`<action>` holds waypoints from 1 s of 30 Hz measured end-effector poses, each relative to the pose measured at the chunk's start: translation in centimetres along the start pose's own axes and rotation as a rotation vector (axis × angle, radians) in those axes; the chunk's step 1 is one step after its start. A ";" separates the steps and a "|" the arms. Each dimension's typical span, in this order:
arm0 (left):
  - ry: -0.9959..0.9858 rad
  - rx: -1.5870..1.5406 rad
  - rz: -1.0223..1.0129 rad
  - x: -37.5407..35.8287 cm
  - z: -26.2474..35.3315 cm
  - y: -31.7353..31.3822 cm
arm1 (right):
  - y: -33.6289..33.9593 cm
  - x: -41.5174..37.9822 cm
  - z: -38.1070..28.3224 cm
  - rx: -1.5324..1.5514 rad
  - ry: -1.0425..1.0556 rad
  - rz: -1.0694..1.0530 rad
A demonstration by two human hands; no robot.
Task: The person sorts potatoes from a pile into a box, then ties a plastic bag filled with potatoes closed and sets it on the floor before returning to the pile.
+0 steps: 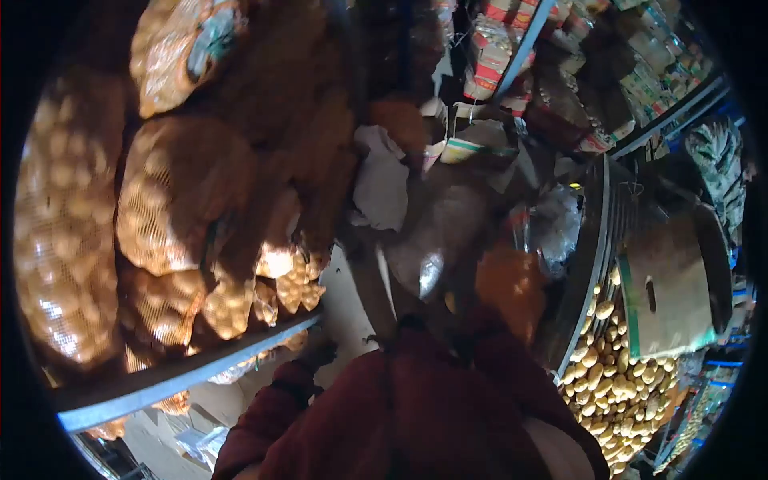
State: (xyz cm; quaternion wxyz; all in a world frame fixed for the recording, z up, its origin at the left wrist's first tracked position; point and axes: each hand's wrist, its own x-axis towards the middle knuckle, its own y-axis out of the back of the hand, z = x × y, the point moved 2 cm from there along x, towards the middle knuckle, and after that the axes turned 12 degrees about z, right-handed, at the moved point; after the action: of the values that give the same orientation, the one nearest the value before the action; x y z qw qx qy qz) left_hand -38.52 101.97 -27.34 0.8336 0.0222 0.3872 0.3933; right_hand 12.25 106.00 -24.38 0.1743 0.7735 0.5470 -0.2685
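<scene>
The dark red sleeve (pixel 268 412) of my left arm reaches forward at the lower left. My left hand (pixel 302 378) is a dark shape in shadow at its end, near the blue-grey shelf edge (pixel 200 370), and its fingers cannot be made out. Mesh sacks of potatoes or onions (pixel 172 196) are stacked on that shelf, beyond the hand. My right hand does not show; only dark red clothing appears on that side, close to a bin of loose potatoes (pixel 616 384).
A flattened cardboard box (pixel 668 292) with green edges lies over the potato bin. Clear plastic wrapping (pixel 554 228), a pale crumpled sack (pixel 380 178) and an orange-brown sack (pixel 510 290) are ahead. Red and white cartons (pixel 490 56) stand at the back. Light floor (pixel 346 296) shows between the shelves.
</scene>
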 end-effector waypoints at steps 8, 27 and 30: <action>-0.242 0.571 0.055 9.7 18.3 2.5 | 7.9 -1.6 6.0 0.234 -0.258 0.001; 0.115 0.064 -0.226 53.7 23.7 -8.2 | 7.0 1.1 7.5 0.445 -0.514 0.582; 0.079 0.090 -0.170 57.4 22.7 -9.7 | 5.1 1.6 9.0 0.673 -0.558 0.713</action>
State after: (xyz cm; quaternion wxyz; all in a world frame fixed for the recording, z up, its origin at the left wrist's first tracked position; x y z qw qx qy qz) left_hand 5.12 139.98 -50.83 0.8461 0.0113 0.4377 0.3039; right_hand 15.40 100.41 -32.57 0.1362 0.8230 0.0690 -0.5471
